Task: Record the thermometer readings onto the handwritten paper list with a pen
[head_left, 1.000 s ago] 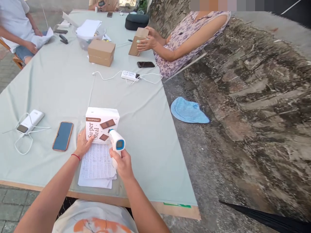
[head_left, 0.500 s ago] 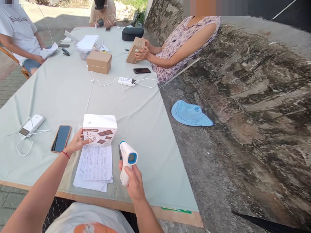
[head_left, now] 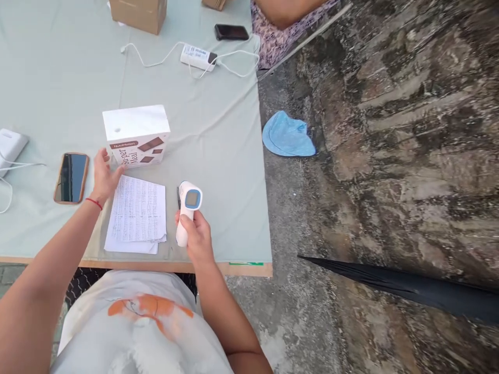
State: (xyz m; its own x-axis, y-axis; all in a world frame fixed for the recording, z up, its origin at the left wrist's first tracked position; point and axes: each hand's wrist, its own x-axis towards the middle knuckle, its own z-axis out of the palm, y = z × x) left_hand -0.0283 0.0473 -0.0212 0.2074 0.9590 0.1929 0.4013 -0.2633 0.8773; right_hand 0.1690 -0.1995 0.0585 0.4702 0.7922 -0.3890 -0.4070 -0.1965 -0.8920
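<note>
A white-and-blue infrared thermometer (head_left: 191,199) is held upright by its handle in my right hand (head_left: 199,240), its small screen facing me. A pen (head_left: 179,197) shows just left of it. My left hand (head_left: 106,177) has its thumb and fingers apart at the lower left corner of a white carton (head_left: 136,120) with brown printing; whether it still touches the carton I cannot tell. The carton stands on the cloth behind a few sheets of paper (head_left: 141,210) covered in handwriting.
To the left lie an orange-cased phone (head_left: 71,177) and a white power bank (head_left: 11,148). Farther back are a cardboard box (head_left: 139,13), a second power bank (head_left: 197,57) with a cable and a dark phone (head_left: 231,32). A blue cap (head_left: 288,134) is on the ground, right of the table.
My view has tilted down, so the people at the far end have left it. My left fingers have loosened from around the carton. The thermometer stays in my right hand.
</note>
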